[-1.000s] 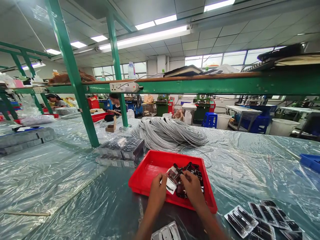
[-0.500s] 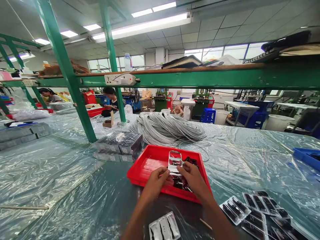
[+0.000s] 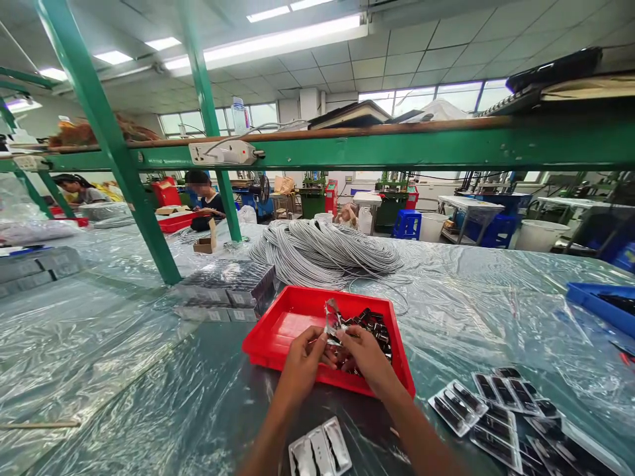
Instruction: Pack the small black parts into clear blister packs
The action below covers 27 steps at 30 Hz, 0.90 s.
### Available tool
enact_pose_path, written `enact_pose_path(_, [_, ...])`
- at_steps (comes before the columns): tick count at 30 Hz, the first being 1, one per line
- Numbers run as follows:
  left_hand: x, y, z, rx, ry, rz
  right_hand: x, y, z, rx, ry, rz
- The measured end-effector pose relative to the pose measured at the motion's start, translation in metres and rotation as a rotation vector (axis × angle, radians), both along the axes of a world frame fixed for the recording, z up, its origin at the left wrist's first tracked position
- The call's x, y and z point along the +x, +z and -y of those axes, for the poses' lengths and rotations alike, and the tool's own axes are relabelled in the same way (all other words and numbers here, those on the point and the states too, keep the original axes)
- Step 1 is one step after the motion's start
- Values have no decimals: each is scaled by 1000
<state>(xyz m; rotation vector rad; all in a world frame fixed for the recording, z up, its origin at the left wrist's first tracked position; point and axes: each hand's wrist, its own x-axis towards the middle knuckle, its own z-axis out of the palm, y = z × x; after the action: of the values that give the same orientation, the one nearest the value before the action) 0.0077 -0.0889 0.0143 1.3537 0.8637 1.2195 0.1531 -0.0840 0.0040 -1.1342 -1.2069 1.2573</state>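
Observation:
Over the red tray (image 3: 278, 325), my left hand (image 3: 301, 363) pinches one side of a small clear blister pack (image 3: 330, 316) with silvery backing. My right hand (image 3: 367, 358) is closed on its other side, thumb and fingertips at the backing. The pack is tilted nearly edge-on, so what sits inside is hard to make out. Small shiny black parts (image 3: 374, 325) lie loose in the tray's right half, beneath and beside my right hand. Close to my forearms, another pack (image 3: 320, 451) lies backing up on the table, its foil torn in dark slits.
Several blister packs with dark contents (image 3: 459, 407) are spread at the right front. A blue tray (image 3: 590, 307) sits at the far right. Behind the red tray are a coil of grey cable (image 3: 322, 254) and stacked boxes (image 3: 223, 284). A green shelf beam (image 3: 347, 149) crosses above; co-workers sit beyond.
The blister pack has turned from facing me to nearly edge-on, and my right hand has shifted on it. More black parts show in the tray. The whole view has moved slightly.

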Motion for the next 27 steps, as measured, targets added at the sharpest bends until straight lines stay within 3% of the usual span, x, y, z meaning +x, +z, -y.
enact_pose_path(3, [0,-3,-1,-3,87,-22,0,4,1,339,-252,338])
enact_pose_path(5, [0,-3,-1,12,69,-23,2,7,3,421,-195,460])
enact_pose_path(13, [-7,0,0,52,-117,-133,18,13,7,338,246,439])
enact_pose_path(19, [-14,2,6,55,-240,-239,29,14,7,324,378,430])
enact_pose_path(23, [-15,-2,2,65,-203,-229,37,6,0,202,367,357])
enact_pose_path(25, [-16,-2,-5,58,-70,-195,41,2,-4,145,249,353])
enact_pose_path(27, [-20,1,-12,36,94,-154,44,0,-7,197,97,454])
